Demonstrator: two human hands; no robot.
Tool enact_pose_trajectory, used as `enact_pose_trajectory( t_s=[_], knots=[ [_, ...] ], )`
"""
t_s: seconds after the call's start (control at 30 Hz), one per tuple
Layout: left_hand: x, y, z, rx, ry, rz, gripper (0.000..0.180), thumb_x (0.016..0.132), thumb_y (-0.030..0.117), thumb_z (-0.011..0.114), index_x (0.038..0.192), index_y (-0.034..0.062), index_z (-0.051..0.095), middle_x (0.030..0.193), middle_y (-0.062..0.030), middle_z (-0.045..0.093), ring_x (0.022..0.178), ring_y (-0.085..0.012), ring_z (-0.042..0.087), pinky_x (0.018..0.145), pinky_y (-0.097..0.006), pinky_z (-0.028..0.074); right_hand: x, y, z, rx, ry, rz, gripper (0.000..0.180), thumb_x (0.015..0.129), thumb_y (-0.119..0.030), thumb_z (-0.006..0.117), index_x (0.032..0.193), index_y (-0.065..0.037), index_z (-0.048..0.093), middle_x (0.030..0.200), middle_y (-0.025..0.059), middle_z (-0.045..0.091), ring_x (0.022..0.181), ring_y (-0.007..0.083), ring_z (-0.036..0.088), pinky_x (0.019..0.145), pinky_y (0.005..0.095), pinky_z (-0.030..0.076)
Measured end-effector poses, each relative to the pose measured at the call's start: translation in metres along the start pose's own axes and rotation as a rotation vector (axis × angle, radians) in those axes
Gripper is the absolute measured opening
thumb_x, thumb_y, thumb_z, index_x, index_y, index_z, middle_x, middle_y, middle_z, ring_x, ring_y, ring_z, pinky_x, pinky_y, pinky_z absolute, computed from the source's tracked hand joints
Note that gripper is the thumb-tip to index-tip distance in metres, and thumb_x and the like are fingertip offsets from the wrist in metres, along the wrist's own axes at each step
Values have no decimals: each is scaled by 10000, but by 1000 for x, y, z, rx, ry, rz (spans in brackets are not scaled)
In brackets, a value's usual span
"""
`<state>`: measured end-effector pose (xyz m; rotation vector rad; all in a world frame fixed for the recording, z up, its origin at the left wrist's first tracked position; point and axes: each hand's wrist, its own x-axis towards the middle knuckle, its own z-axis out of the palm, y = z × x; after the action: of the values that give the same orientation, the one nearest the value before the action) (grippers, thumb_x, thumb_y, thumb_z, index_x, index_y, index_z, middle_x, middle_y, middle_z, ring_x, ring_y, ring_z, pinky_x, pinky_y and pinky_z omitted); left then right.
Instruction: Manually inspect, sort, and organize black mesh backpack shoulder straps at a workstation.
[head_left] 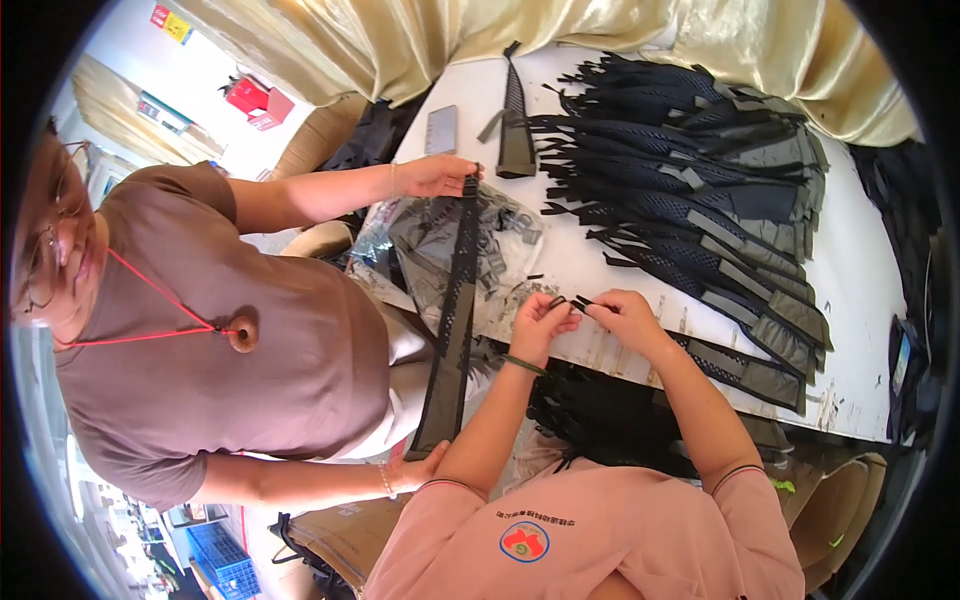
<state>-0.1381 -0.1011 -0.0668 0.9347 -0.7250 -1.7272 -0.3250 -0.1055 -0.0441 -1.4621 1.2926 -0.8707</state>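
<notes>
My left hand (545, 325), with a green band at its wrist, pinches a small black loop-shaped piece (557, 301) that looks like a plastic buckle. Close beside it, my right hand (622, 316) pinches a thin black strap end (580, 304). The two tips nearly meet over the table's near edge; whether the pieces touch is too small to tell. A black and grey padded shoulder strap (745, 372) lies along the edge by my right forearm. My right hand hides whether the strap end belongs to it.
A clear plastic bag (510, 235) of small dark buckles lies left of my hands on the white table (860, 290). Many similar straps (690, 170) are piled right. One strap (515, 135) lies apart near a grey rectangular object (441, 130). A co-worker's hands stretch another strap (457, 310).
</notes>
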Motion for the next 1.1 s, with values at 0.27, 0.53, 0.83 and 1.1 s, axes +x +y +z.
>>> enact_pose_trajectory(
  t_s=[0.27, 0.53, 0.83, 1.1],
  knots=[
    [-2, 5, -3, -13, 13, -33, 137, 891, 56, 579, 1017, 20, 540, 928, -122, 654, 760, -189, 669, 699, -299, 561, 2, -10, -3, 126, -81, 139, 182, 817, -158, 634, 851, 14, 684, 655, 24, 603, 586, 83, 528, 552, 242, 431],
    [-8, 12, -1, -41, -174, -106, 323, 924, 90, 530, 1240, 31, 501, 915, -84, 615, 778, -150, 606, 729, -291, 503, 2, -10, -13, 277, -167, 191, 186, 846, -152, 636, 920, 12, 683, 708, -6, 607, 626, 65, 508, 568, 230, 418],
    [-6, 10, 3, -66, -225, -35, 235, 889, 56, 573, 1121, 45, 538, 885, -35, 579, 748, -117, 556, 675, -244, 459, -1, -17, -23, 405, -383, 279, 133, 871, -111, 600, 931, -8, 660, 745, -17, 596, 671, 60, 512, 638, 214, 416],
    [-5, 26, 15, -55, -267, -95, 291, 880, 27, 572, 1169, 33, 533, 900, -27, 592, 733, -93, 539, 685, -232, 451, -5, -28, -28, 624, -352, 275, 139, 863, -110, 606, 934, 3, 642, 762, -3, 592, 673, 70, 519, 642, 218, 419]
  ],
)
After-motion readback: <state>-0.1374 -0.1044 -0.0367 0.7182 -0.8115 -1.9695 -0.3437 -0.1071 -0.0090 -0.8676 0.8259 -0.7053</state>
